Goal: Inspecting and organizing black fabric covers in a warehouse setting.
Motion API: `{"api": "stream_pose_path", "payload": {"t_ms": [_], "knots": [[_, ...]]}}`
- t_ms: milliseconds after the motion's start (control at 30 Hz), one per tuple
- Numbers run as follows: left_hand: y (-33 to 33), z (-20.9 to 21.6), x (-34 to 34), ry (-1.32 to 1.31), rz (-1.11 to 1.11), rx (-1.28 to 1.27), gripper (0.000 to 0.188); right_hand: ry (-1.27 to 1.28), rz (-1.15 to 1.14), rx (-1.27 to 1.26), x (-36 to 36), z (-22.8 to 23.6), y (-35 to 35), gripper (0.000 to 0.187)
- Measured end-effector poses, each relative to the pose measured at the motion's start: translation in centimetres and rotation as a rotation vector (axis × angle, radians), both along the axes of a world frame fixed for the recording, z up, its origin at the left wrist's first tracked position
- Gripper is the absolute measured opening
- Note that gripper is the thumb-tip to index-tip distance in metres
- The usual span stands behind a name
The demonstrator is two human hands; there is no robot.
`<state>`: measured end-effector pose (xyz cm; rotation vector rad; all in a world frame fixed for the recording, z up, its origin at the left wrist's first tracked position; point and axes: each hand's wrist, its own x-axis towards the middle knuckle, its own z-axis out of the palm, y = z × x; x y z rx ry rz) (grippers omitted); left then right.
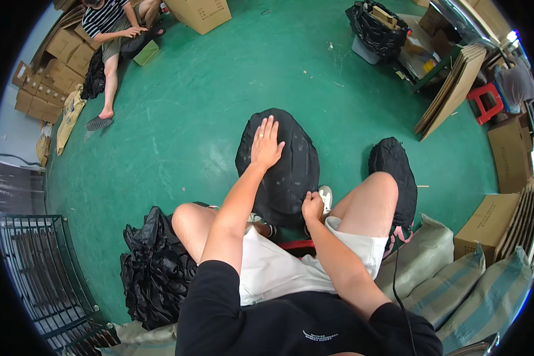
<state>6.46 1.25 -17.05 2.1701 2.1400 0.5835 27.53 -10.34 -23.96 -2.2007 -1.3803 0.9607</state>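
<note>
A large black oval fabric bag (288, 172) stands between my legs, with creases and pale smudges on its surface. My left hand (267, 146) lies flat on its upper part, fingers stretched out. My right hand (312, 207) is closed at the bag's lower right edge, gripping the fabric there. Beside my right knee is a smaller black bundle (394, 178) of similar fabric, with a pink strap (403, 235) near its lower end. A heap of crumpled black fabric (154, 273) lies by my left leg.
Woven sacks (451, 291) and cardboard boxes (486, 222) crowd my right. A dark metal rack (41, 255) stands at the left. Another person (115, 35) sits at the far left near stacked boxes (65, 50). A bin with a black liner (377, 32) stands far right.
</note>
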Motion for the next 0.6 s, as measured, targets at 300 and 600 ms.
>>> {"api": "stream_pose_path", "payload": {"t_ms": [300, 600], "knots": [[4.1, -5.4, -3.8, 0.075, 0.192, -0.238, 0.075, 0.045, 0.2, 0.065, 1.8, -0.3, -0.1, 0.03], [5.3, -4.9, -3.4, -0.173, 0.83, -0.572, 0.078, 0.301, 0.144, -0.185, 2.9, 1.2, 0.8, 0.033]]}}
